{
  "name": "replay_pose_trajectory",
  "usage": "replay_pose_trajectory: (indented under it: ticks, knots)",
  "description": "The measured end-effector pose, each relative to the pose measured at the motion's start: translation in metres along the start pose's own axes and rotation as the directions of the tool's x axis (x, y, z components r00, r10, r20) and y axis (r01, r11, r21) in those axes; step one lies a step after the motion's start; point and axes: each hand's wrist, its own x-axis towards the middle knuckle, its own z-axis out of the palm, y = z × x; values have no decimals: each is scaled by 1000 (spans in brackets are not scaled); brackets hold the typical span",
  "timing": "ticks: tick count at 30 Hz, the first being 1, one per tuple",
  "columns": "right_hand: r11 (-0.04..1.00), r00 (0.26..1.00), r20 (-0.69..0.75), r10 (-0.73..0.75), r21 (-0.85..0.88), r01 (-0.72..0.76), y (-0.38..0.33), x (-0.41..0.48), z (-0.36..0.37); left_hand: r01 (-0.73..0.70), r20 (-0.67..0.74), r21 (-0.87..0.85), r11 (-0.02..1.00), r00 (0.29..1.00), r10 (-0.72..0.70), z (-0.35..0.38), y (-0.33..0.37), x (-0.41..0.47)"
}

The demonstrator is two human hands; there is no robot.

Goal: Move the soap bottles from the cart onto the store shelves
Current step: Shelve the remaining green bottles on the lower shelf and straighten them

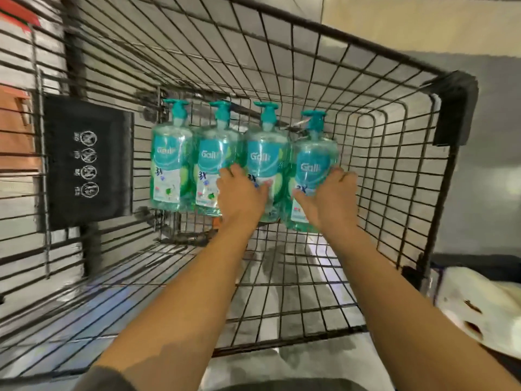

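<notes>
Four soap bottles (242,162) are seen lying side by side at the far end of the wire cart (400,176). The third bottle (266,153) is gripped by the left hand (242,193), the rightmost bottle (314,162) by the right hand (331,196).

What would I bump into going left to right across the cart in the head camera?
black sign panel → first soap bottle → second soap bottle → left hand → right hand → cart corner guard
</notes>
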Motion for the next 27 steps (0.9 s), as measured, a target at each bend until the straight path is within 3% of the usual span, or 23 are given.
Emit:
replay_pose_trajectory:
  ticks: [3, 5, 7, 9, 17, 27]
  knots:
    - [979, 996, 10, 94, 182, -94, 4, 13, 4, 7, -22, -4, 1000, 1000, -7, 9, 1, 8]
    - [919, 986, 63, 157, 357, -169, 11, 22, 6, 37, -29, -19, 999, 999, -37, 11, 3, 12]
    - [875, 971, 148, 189, 423, -235, 17, 29, 8, 76, -23, -39, 996, 997, -77, 13, 6, 14]
    - [855, 950, 227, 216, 425, -296, 17, 32, 5, 109, -24, -58, 992, 994, -111, 16, 10, 15]
    - [838, 926, 290, 242, 418, -350, 36, 51, 15, 142, -13, -63, 988, 990, -143, 25, 29, 8]
    - [713, 936, 201, 289, 607, -351, 54, 33, -5, 146, 22, -204, 968, 989, -145, 43, 51, 0]
